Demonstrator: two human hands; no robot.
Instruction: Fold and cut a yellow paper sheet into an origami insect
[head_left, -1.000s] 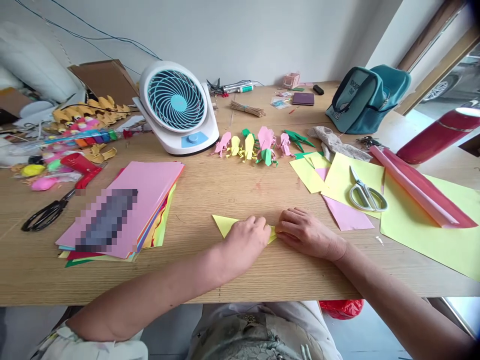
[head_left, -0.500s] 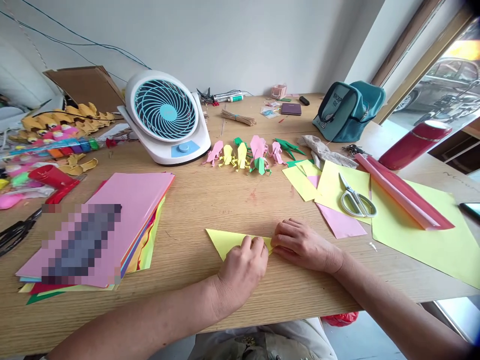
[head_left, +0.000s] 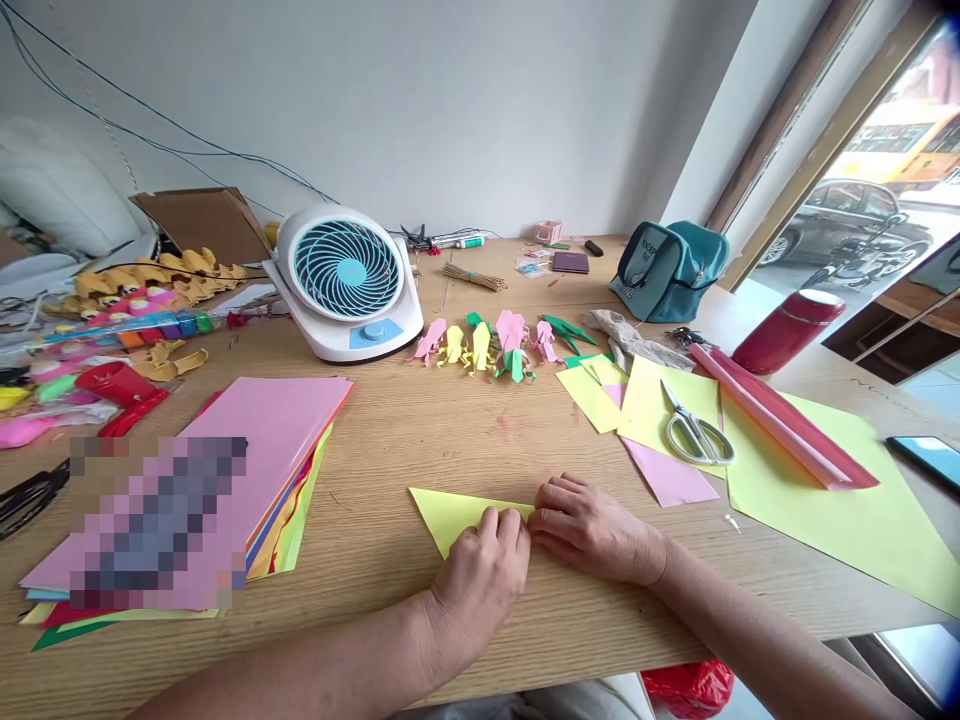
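Note:
A folded yellow paper triangle [head_left: 450,512] lies on the wooden table [head_left: 465,430] near its front edge. My left hand [head_left: 480,575] presses on the triangle's right part with curled fingers. My right hand [head_left: 589,530] lies beside it, fingers curled down on the paper's right end, which is hidden beneath both hands. A row of small folded paper figures [head_left: 495,345] in pink, yellow and green stands farther back.
A stack of coloured sheets [head_left: 247,450] lies at left, a white desk fan [head_left: 349,280] behind it. Scissors [head_left: 694,430] rest on yellow sheets at right, beside a red paper roll [head_left: 780,420], a red bottle [head_left: 787,330], a teal bag [head_left: 664,270] and a phone [head_left: 926,455]. Black scissors [head_left: 30,495] lie far left.
The view has tilted up and shifted. My left hand has slid back along the yellow triangle, showing more of its left point. My right hand stays on the right end.

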